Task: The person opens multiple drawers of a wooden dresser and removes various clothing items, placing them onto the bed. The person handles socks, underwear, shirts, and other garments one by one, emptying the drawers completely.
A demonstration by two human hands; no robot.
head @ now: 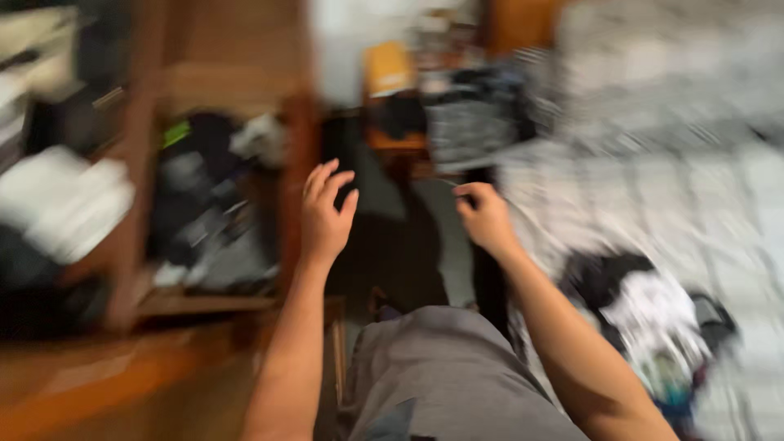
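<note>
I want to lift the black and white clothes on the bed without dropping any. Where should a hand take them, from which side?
Probably the white bunch on top of the clothes pile, reached from above with the right hand, whose forearm passes beside it. The pile lies loose and crumpled on the bed; blur hides finer edges.

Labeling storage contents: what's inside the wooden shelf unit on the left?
The wooden shelf unit holds a jumbled pile of dark and grey clothes, with folded white fabric in the compartment left of it. Motion blur hides individual items, and anything beneath the piles is covered.
</note>
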